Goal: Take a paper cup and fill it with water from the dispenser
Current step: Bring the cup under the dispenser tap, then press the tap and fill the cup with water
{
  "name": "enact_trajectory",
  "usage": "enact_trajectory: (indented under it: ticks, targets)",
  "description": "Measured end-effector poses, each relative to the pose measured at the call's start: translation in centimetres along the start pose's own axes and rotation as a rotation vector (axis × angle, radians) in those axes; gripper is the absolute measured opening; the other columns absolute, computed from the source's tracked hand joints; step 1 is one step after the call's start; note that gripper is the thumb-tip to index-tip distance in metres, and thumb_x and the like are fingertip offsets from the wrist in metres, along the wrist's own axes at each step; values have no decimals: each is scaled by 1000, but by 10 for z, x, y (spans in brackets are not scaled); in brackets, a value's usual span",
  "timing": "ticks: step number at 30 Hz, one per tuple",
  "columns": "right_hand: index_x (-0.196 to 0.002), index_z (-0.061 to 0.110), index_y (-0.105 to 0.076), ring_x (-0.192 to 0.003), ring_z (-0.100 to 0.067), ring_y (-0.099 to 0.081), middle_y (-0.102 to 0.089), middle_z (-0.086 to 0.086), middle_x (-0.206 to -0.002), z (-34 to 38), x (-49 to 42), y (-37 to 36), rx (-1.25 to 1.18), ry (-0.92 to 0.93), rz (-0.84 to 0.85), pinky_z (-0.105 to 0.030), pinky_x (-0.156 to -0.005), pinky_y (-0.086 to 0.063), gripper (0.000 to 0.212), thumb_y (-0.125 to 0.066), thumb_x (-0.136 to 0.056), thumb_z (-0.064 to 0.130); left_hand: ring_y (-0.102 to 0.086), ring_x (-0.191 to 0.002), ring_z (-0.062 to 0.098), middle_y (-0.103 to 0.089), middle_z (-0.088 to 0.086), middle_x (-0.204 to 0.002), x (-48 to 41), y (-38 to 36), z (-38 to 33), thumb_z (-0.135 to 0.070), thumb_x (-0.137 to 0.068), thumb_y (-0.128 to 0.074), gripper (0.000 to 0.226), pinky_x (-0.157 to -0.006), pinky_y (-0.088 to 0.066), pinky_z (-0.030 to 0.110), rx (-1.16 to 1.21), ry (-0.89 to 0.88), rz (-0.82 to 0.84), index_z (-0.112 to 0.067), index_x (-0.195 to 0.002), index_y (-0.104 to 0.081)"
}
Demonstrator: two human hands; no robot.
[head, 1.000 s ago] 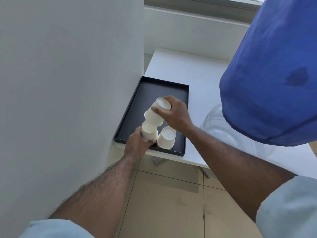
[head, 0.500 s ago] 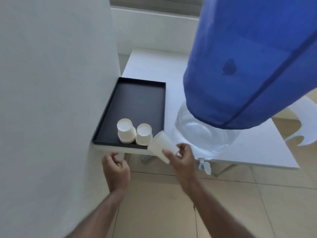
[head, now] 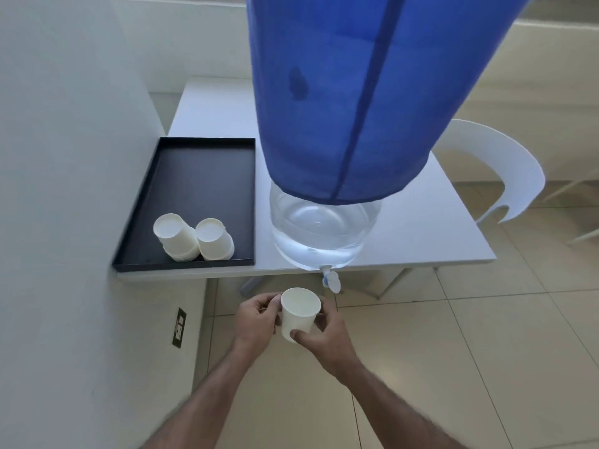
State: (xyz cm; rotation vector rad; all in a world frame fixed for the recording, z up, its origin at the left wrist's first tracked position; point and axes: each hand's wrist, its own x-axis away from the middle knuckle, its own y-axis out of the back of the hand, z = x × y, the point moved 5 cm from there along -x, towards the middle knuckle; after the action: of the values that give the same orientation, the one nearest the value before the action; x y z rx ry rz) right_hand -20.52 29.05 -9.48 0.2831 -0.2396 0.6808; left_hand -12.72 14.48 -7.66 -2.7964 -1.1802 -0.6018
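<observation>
Since half a second ago the paper cup (head: 299, 314) has turned upright, mouth up, and the left hand (head: 257, 322) has come over to join the right on it. On the far left, a black tray (head: 197, 176) sits on the white table (head: 421, 234) holding two stacks of upturned cups (head: 194, 236). The left hand touches the cup's left side with curled fingers. The right hand (head: 327, 341) grips the cup, thumb across its front. The cup hangs over the floor, just below and left of the tap (head: 331, 280) on the water dispenser (head: 324, 231), which wears a blue cover (head: 356, 92). A white chair (head: 499, 176) stands beyond the table on the right.
</observation>
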Motion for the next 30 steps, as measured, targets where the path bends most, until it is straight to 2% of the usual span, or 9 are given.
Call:
enact_trajectory:
  ticks: [7, 9, 11, 14, 18, 22, 26, 28, 30]
  targets:
    - [-115, 27, -53, -106, -13, -67, -70, 4, -113, -31, -17, 16, 33, -98, -15, -38, -92, -57, 68, -82, -53, 30, -62, -53, 10, -71, 6, -71, -7, -22, 7, -16, -91, -60, 16, -54, -54, 29, -197, 5, 37, -12, -87, -75]
    - [-114, 31, -53, -107, -13, -66, -70, 5, -113, -39, -21, 23, 60, -121, -39, -32, -90, -56, 69, -83, -53, 31, -64, -62, 13, -70, -2, -70, -13, -24, -2, -19, -90, -60, 15, -62, -54, 32, -320, -81, -41, -14, -83, -72]
    - [-117, 33, -54, -103, -12, -66, -70, 6, -112, -47, -27, 31, 93, -138, -59, -19, -82, -53, 67, -84, -57, 23, -61, -69, 7, -66, -8, -74, -14, -33, -23, -20, -89, -62, 11, -68, -47, 27, -420, -275, -80, -18, -83, -71]
    - [-110, 32, -57, -90, -11, -65, -70, 6, -105, -51, -39, 40, 134, -150, -107, -11, -65, -48, 57, -81, -64, 9, -60, -88, 5, -67, -6, -103, -14, -63, -51, -25, -86, -66, 20, -83, -48, 23, -597, -578, 97, -14, -102, -72]
    - [-107, 29, -59, -79, -17, -66, -70, 3, -97, -51, -64, 44, 169, -150, -168, -27, -61, -51, 51, -75, -60, 17, -54, -120, 16, -59, -6, -133, -20, -97, -59, -35, -81, -71, 50, -96, -45, 30, -1005, -708, 355, -16, -126, -61]
    - [-112, 26, -55, -76, -17, -65, -68, 5, -93, -50, -79, 43, 212, -145, -132, -28, -57, -49, 53, -78, -65, 15, -61, -107, 24, -67, 0, -118, -28, -107, -64, -29, -84, -67, 36, -86, -50, 37, -1110, -734, 360, -16, -118, -66]
    - [-111, 28, -48, -72, -10, -59, -61, 7, -91, -48, -83, 47, 189, -151, -120, -18, -48, -43, 56, -78, -68, 8, -63, -89, 24, -72, 1, -97, -39, -105, -69, -35, -91, -55, 25, -74, -50, 35, -1065, -633, 401, -18, -98, -72]
    - [-111, 30, -47, -78, -8, -59, -61, 9, -94, -45, -83, 47, 164, -127, -126, -15, -51, -45, 60, -79, -67, 5, -61, -78, 23, -72, 1, -86, -45, -102, -72, -35, -95, -50, 28, -67, -47, 33, -1020, -542, 429, -18, -90, -73]
    - [-112, 32, -47, -83, -9, -60, -60, 13, -95, -43, -84, 46, 139, -103, -125, -17, -57, -47, 63, -79, -67, 3, -62, -78, 20, -73, 0, -88, -49, -98, -78, -32, -94, -54, 24, -70, -50, 33, -971, -516, 431, -19, -94, -74]
